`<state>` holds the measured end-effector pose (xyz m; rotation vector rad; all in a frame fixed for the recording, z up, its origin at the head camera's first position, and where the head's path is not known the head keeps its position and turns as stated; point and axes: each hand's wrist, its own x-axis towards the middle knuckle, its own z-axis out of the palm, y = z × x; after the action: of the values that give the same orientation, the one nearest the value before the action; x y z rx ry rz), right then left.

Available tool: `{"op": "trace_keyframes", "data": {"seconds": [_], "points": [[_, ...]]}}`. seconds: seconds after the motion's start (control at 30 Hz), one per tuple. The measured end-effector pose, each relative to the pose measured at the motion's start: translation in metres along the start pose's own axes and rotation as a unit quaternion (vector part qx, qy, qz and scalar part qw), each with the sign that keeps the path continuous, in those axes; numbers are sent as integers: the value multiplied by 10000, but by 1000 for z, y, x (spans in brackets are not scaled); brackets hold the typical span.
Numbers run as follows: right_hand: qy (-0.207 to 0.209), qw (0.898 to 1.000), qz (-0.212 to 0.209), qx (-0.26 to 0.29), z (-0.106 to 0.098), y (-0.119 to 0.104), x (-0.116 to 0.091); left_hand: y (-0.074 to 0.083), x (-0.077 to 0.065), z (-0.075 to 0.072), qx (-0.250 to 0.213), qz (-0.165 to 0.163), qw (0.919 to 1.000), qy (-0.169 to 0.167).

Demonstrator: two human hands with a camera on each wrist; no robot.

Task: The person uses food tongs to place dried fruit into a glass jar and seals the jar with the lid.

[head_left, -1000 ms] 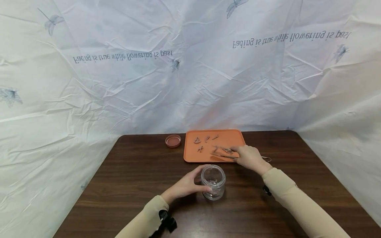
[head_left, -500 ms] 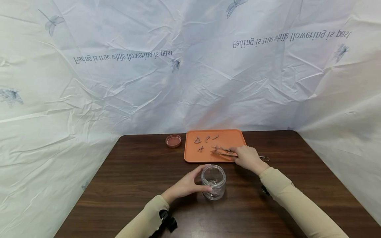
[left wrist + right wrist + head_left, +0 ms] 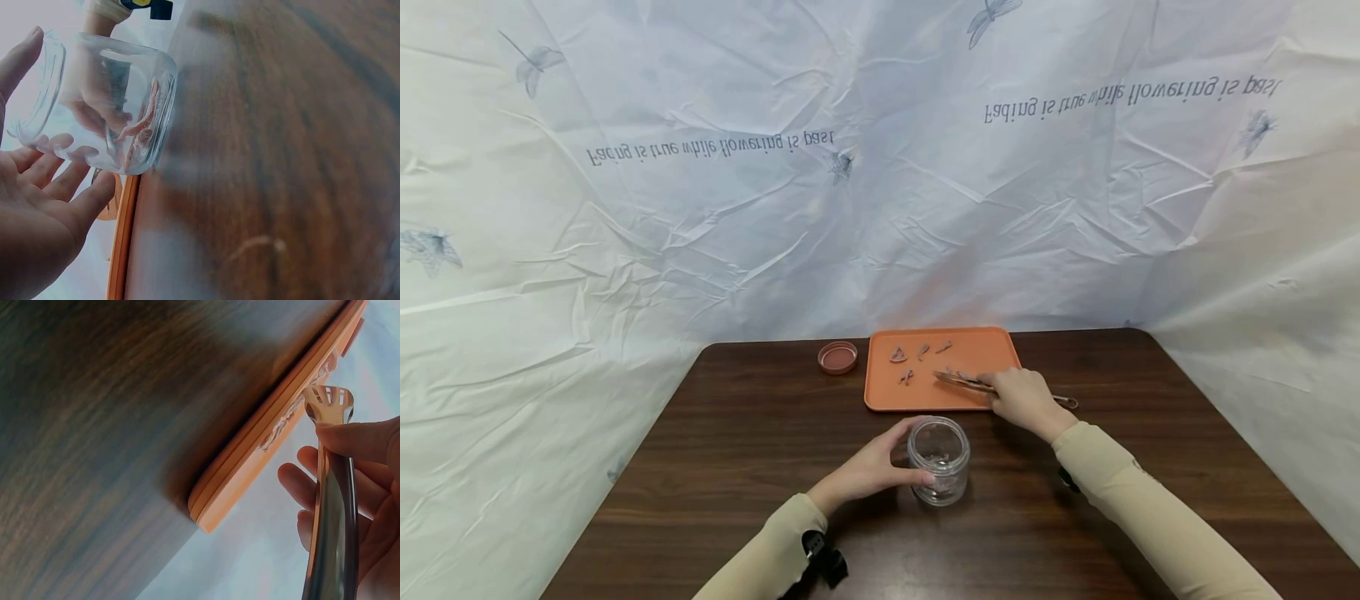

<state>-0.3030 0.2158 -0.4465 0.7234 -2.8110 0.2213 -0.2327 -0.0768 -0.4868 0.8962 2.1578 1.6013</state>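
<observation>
My left hand [image 3: 867, 471] holds an open glass jar [image 3: 942, 487] upright on the table, thumb on the near side and fingers round the far side. In the left wrist view, thin pinkish pieces [image 3: 145, 125] lie at the bottom of the jar. My right hand [image 3: 1025, 402] grips metal tongs [image 3: 337, 531] with slotted ends over the right part of an orange tray [image 3: 883, 402]. The arms of the tongs are pressed close together, with their tips at a small pinkish-grey piece [image 3: 955, 373]; whether they pinch it I cannot tell.
Several other small pinkish-grey pieces lie on the tray, among them a triangular piece [image 3: 898, 355] and a forked one [image 3: 906, 377]. A reddish-brown lid [image 3: 837, 358] lies left of the tray on the dark wooden table [image 3: 737, 450]. White printed cloth [image 3: 880, 233] hangs behind.
The tongs' arms, spread apart before, have come together over the tray. My right hand has shifted slightly left. The left hand and the jar stay in place.
</observation>
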Motion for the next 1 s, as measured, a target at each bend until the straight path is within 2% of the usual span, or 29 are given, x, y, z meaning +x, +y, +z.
{"op": "trace_keyframes", "data": {"seconds": [0.4,0.63,0.87,1.0], "points": [[68,10000,9,-30,-3,1,0,2,-1,0,-13,26,10000,-7],[226,9994,-15,252,-8,5,2,1,-1,0,-22,36,10000,-7],[246,9978,171,590,-27,11,9,1,-1,0,-9,126,9999,-18],[257,9973,375,583,-44,14,17,1,-2,1,19,94,10000,-12]]}}
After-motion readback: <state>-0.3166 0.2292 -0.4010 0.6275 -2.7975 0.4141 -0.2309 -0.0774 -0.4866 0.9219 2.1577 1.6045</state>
